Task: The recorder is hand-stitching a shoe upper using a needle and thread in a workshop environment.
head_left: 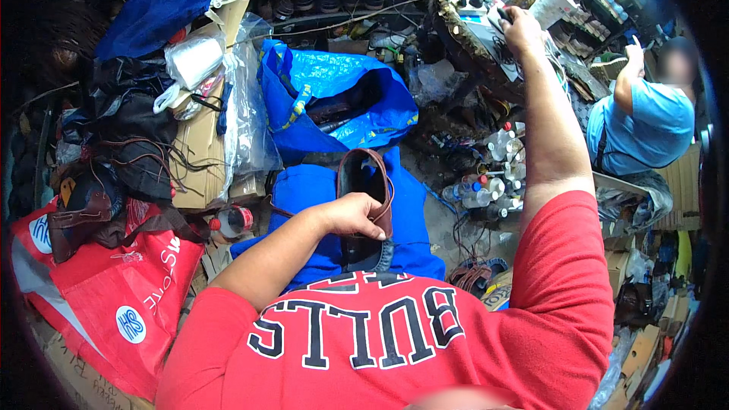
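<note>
A brown leather shoe [386, 205] with a dark inside lies on the blue cloth [414, 231] over my lap. My left hand [355, 215] grips it at the side, thumb over the rim and the other fingers mostly hidden. My right arm is stretched far forward to the right. At the rough-edged worktable [448, 19], my right hand [524, 33] is closed around a small dark thing [504, 14] that I cannot make out. Small bottles and other clutter cover the tabletop beside that hand.
A large blue bag [304, 125] stands open ahead of me. Several plastic bottles [486, 190] sit on the floor at the right. A red bag [114, 288] and cardboard [201, 159] are at the left. Another person [638, 125] in a light blue shirt is at the far right.
</note>
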A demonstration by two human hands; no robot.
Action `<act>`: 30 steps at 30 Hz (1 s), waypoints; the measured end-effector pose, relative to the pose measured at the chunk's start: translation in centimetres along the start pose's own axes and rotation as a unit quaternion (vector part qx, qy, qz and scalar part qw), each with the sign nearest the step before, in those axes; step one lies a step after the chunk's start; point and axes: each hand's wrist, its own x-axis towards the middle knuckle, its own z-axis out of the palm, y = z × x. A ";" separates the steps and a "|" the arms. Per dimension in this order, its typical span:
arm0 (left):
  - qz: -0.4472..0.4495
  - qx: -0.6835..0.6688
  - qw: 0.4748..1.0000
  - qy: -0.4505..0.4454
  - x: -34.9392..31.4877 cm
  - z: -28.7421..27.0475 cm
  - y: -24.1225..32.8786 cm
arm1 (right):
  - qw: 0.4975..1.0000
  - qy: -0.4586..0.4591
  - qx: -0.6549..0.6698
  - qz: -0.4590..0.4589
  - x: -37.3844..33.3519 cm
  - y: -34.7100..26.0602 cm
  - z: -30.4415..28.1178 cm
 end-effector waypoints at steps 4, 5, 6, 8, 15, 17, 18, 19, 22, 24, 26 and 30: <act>0.011 -0.014 1.000 -0.018 0.1 0.4 -0.7 | 0.990 0.073 0.122 -0.010 -1.2 0.7 -0.7; 0.024 -0.034 0.999 -0.031 0.1 0.5 -0.8 | 0.984 0.101 0.145 -0.012 -2.0 0.8 -1.5; 0.017 -0.002 0.999 -0.027 0.5 0.1 -0.6 | 0.976 0.173 0.122 -0.047 -2.1 1.9 -1.9; 0.038 0.032 0.999 -0.016 0.2 0.1 -0.1 | 0.941 0.286 0.137 -0.116 -4.3 2.5 -3.3; 0.054 -0.015 0.998 -0.025 -0.2 0.3 -1.0 | 0.833 -0.240 0.499 -0.004 -27.0 -2.2 -9.0; 0.063 -0.016 0.997 -0.039 0.0 0.4 -1.5 | 0.799 -0.287 0.527 -0.048 -32.8 -3.5 -8.1; 0.070 -0.014 0.997 -0.035 0.1 0.7 -1.5 | 0.786 -0.312 0.532 -0.045 -35.2 -3.9 -7.8; 0.077 -0.025 0.996 -0.040 0.2 0.9 -1.5 | 0.772 -0.337 0.537 -0.044 -37.0 -4.3 -7.6; 0.072 -0.003 0.997 -0.037 -0.2 1.3 -1.0 | 0.770 -0.392 0.502 -0.035 -39.5 -5.3 -7.8; 0.058 0.043 0.997 -0.011 -0.3 1.5 -1.2 | 0.786 -0.396 0.472 -0.049 -39.8 -5.7 -7.7; 0.062 0.050 0.997 -0.004 -0.6 1.8 -1.0 | 0.796 -0.397 0.454 -0.055 -39.7 -5.8 -7.6; 0.072 0.045 0.996 0.010 -0.8 1.8 -1.2 | 0.793 -0.401 0.455 -0.056 -39.3 -6.2 -7.2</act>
